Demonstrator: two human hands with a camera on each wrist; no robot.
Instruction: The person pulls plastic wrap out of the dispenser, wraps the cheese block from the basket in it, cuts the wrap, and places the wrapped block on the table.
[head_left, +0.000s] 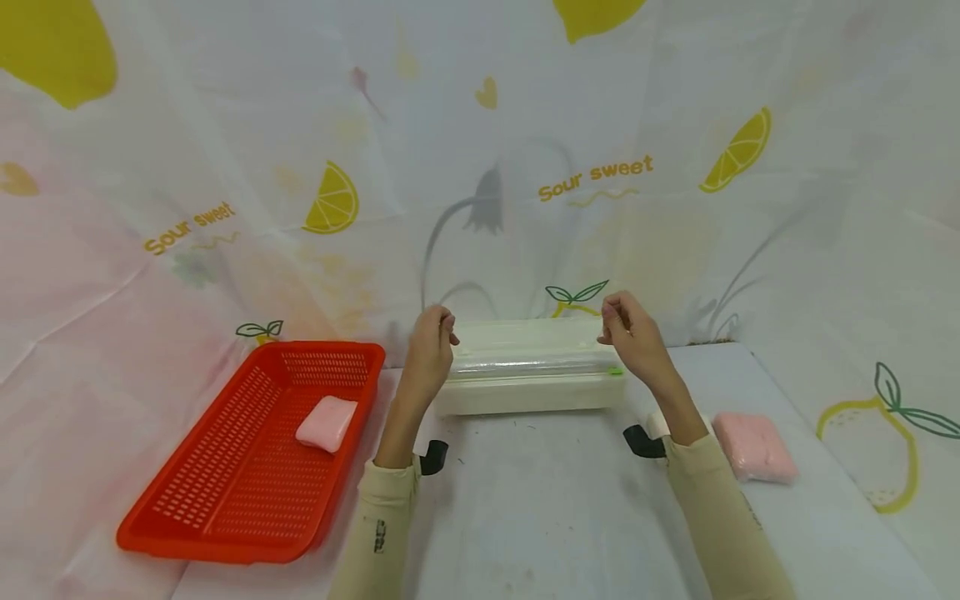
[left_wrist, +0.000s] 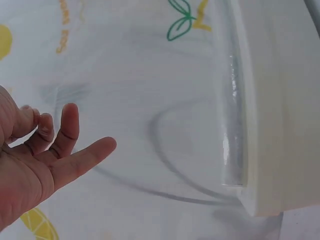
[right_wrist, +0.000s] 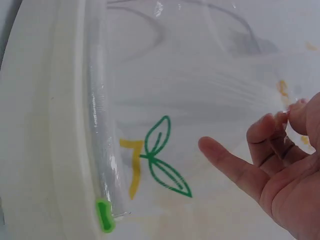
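A cream cling film dispenser [head_left: 528, 396] lies across the back of the table, with a shiny film roll [head_left: 536, 364] along its front slot. Clear cling film [right_wrist: 225, 95] stretches up from the roll, and its creases run together at the right fingertips. My left hand [head_left: 431, 350] pinches the film between thumb and fingertips above the dispenser's left end. Above the other end, my right hand [head_left: 633, 337] pinches it the same way. The little finger of each hand sticks out in the wrist views. A green slider [right_wrist: 104, 216] sits at the roll's right end.
A red plastic basket [head_left: 217, 552] stands on the left, holding a pink wrapped block [head_left: 327, 423]. On the right lies another pink block [head_left: 753, 446], beside a white item [head_left: 658, 425] partly hidden by my right wrist. A lemon-print sheet [head_left: 420, 108] hangs behind the table.
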